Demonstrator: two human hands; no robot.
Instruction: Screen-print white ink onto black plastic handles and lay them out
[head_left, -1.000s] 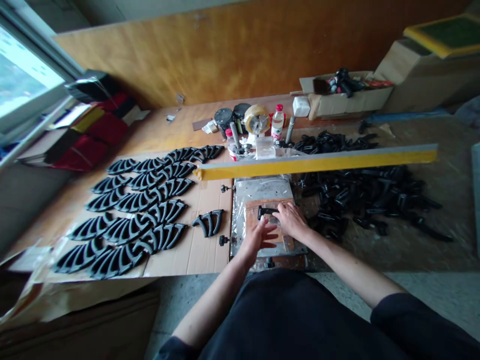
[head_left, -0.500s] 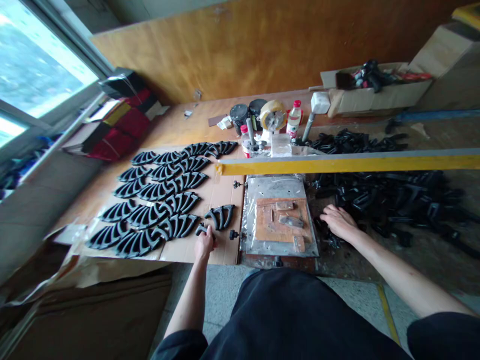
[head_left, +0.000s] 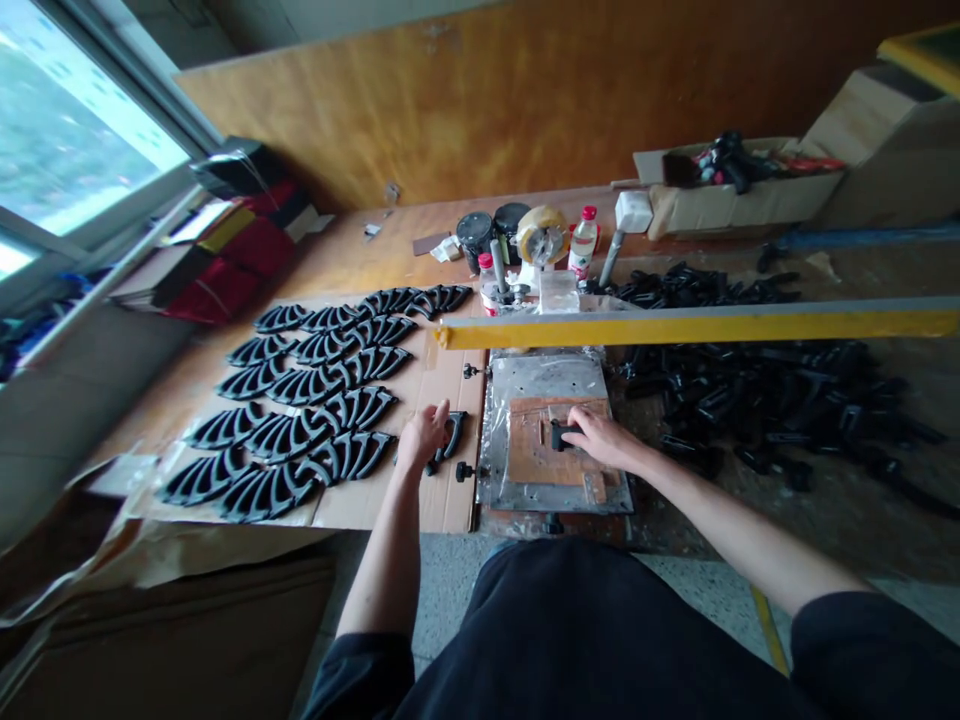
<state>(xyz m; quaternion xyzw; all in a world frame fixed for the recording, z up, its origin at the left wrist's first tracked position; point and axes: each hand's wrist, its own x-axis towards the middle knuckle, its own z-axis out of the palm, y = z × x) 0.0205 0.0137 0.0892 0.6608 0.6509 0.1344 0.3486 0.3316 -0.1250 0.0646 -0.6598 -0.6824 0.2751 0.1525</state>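
Observation:
My left hand (head_left: 424,437) is over the cardboard sheet (head_left: 450,508), its fingers stretched forward and partly hidden. It lies against a small group of black curved parts (head_left: 454,436) and covers some of them. My right hand (head_left: 596,438) pinches a black part (head_left: 559,436) above the wooden board (head_left: 529,465) on the metal plate (head_left: 499,490). Small metal blocks sit on that board, one of them near its lower right corner. Left of my left hand, several rows of black curved parts (head_left: 281,435) lie nested in fans.
A yellow bar (head_left: 697,325) crosses above the plate. Loose black parts (head_left: 720,390) are heaped at the right. Behind stand a tape roll (head_left: 543,238), bottles (head_left: 583,243), black tubs (head_left: 475,238) and an open carton (head_left: 750,208). Black knobs (head_left: 465,472) stick out left of the plate.
My right hand has moved left from the heap to above the wooden board, now with a black part. My left hand has shifted up and right, over the small group.

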